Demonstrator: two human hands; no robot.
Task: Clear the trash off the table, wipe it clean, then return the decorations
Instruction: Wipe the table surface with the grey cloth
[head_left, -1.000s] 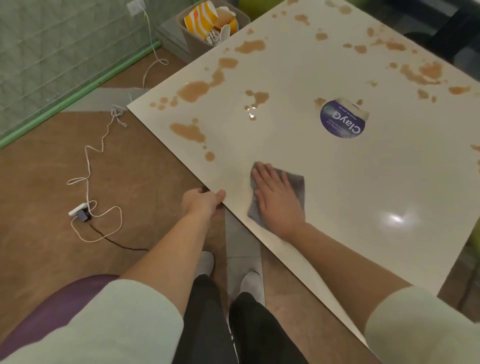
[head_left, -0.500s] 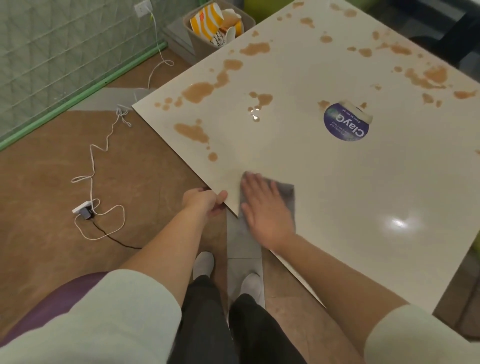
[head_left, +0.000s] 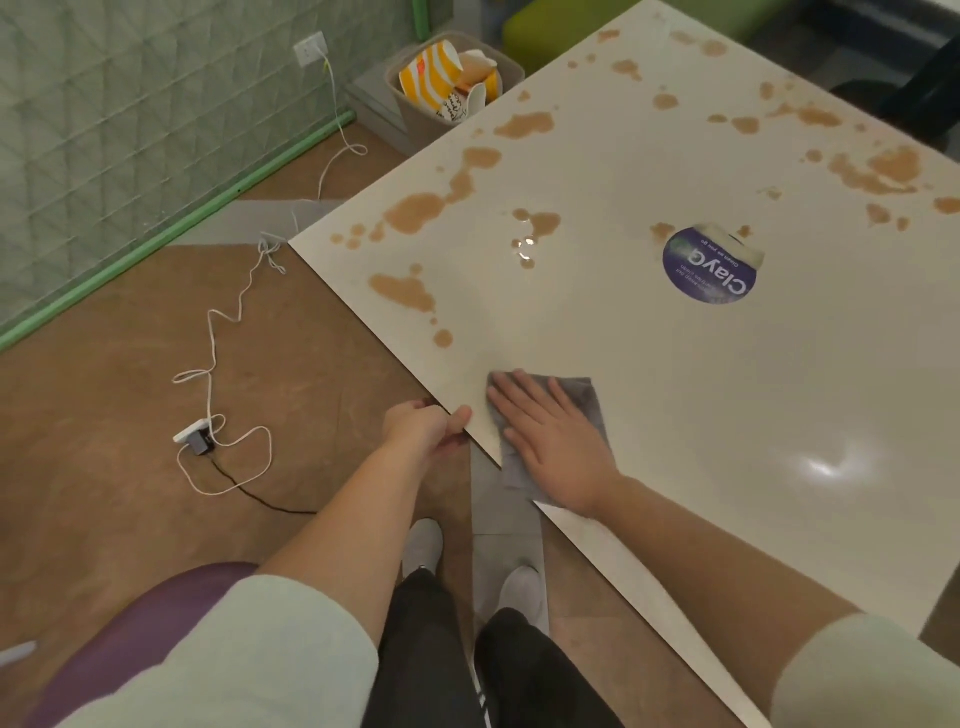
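Stained surface ahead: my right hand presses the cloth flat (fingers straight) near its edge, which my left hand grips beside it.

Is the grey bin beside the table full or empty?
Full: the bin holds crumpled striped paper packaging that rises above its rim.

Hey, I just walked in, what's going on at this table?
A person is wiping a white table. The right hand lies flat on a grey cloth at the near edge, while the left hand grips that edge beside it. Brown spill stains cover the far part of the tabletop, not yet wiped. A round purple sticker sits mid-table. A bin on the floor past the far corner holds food packaging.
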